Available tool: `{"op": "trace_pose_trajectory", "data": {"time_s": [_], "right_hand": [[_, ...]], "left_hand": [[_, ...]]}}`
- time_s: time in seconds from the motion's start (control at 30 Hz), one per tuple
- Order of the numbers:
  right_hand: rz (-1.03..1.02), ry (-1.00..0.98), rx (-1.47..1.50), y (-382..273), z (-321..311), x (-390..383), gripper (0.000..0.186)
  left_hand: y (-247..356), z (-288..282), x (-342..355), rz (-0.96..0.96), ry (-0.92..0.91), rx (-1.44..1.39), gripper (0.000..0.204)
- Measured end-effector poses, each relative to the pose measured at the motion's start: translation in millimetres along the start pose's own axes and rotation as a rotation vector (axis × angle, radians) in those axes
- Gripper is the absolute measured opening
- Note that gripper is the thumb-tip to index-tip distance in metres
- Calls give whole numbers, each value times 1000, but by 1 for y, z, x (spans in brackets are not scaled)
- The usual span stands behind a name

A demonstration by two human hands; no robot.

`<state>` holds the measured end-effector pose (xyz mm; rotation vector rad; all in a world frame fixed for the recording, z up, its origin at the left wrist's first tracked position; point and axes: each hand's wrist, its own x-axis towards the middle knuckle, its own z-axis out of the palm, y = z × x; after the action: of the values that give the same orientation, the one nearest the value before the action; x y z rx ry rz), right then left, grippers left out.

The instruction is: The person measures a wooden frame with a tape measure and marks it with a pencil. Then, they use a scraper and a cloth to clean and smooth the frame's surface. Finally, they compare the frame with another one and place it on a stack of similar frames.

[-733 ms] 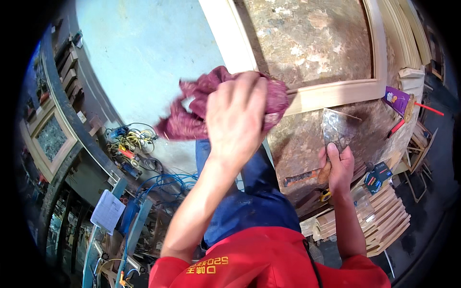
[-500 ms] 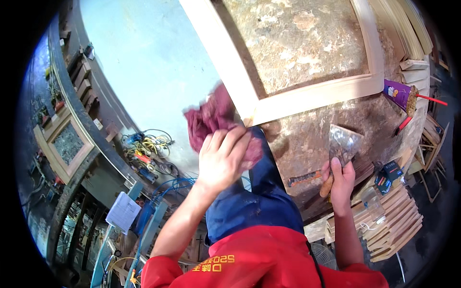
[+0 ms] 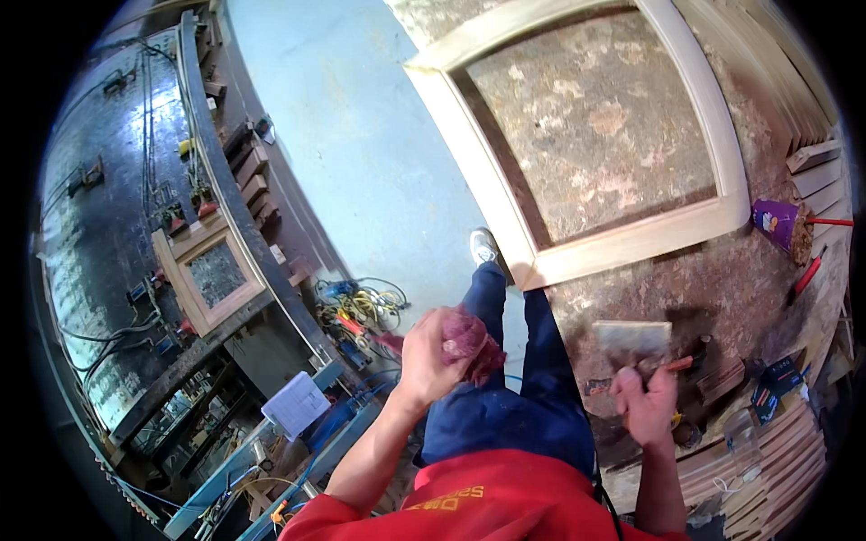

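Note:
My left hand (image 3: 431, 356) is closed around a crumpled maroon cloth (image 3: 471, 343), held in front of my thighs. On the right, my right hand (image 3: 646, 403) is over the bench, smeared by motion, its fingers closed on a scraper. The wide flat blade of the scraper (image 3: 633, 337) points away from me; its handle is mostly hidden by the hand. A pale wooden frame (image 3: 622, 256) with a rounded corner lies on the worn, stained workbench (image 3: 591, 117), beyond both hands.
A purple container (image 3: 776, 222) with a red stick stands at the bench's right. Stacked wood strips (image 3: 767, 469) lie near right. Tangled cables (image 3: 365, 307) are on the floor. To the left, a small wooden frame (image 3: 212, 275) rests on a dark machine table (image 3: 99, 230).
The view has shifted, showing more of the large frame and floor. My left hand has drawn the cloth in toward my body. The scraper has turned in my right hand.

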<state>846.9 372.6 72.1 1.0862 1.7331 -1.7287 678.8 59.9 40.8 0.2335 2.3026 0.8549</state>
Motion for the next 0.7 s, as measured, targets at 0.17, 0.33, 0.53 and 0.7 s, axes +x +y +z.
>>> {"op": "trace_pose_trajectory", "data": {"time_s": [0.17,0.33,0.53,0.7], "right_hand": [[-81,244,44,-30,10,24,20],[-247,156,77,-89,63,72,17],[-300,122,109,-183,124,190,21],[-860,342,-426,-216,142,259,18]], "left_hand": [[25,-20,17,15,-30,-5,48],[23,-23,76,-63,74,-213,56],[22,-47,186,11,167,-186,60],[11,-54,216,30,58,-206,65]]}}
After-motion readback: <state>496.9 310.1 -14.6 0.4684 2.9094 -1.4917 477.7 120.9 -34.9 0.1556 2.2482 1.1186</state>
